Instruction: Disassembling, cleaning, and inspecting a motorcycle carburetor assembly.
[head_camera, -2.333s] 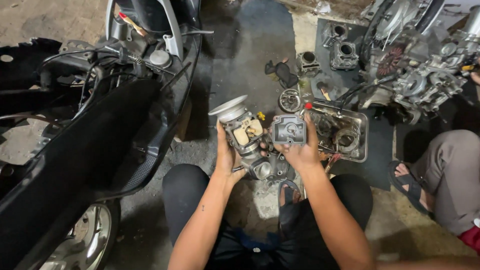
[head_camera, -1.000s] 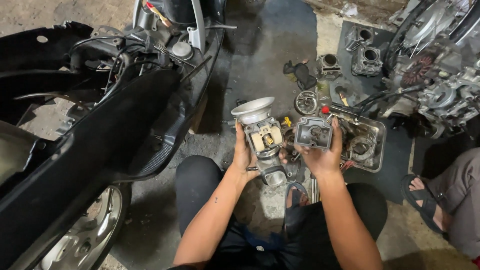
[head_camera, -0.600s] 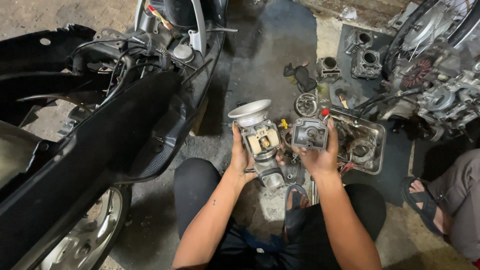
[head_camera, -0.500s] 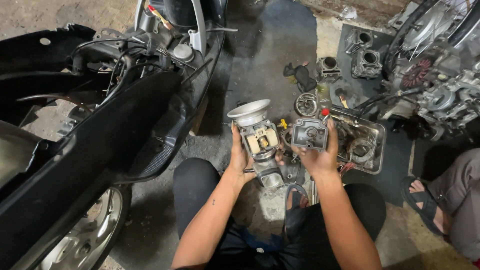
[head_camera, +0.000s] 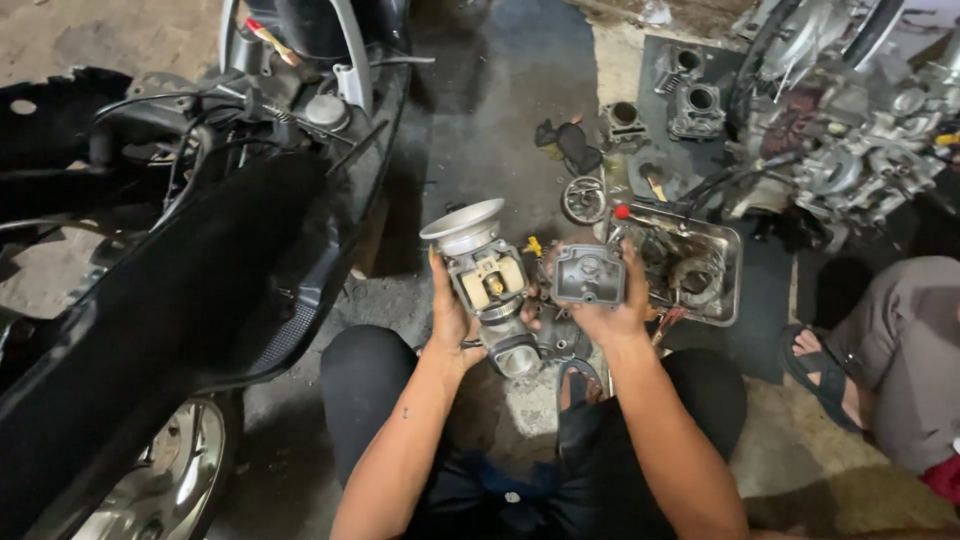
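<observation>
Carburetor body (head_camera: 490, 285) is resting in my left hand (head_camera: 450, 315), fingers wrapping its side, open float chamber facing up, above my lap. My right hand (head_camera: 605, 310) is pinching the grey float bowl cover (head_camera: 588, 275) just beside it, apart from the body. Metal tray (head_camera: 725, 290) of parts is sitting on the floor behind. Black scooter (head_camera: 200, 270) is standing to my left.

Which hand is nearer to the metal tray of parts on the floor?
Right. The right hand, gripping a small metal cover, sits at the metal tray's left edge; the left hand holds the carburetor body farther left.
</observation>
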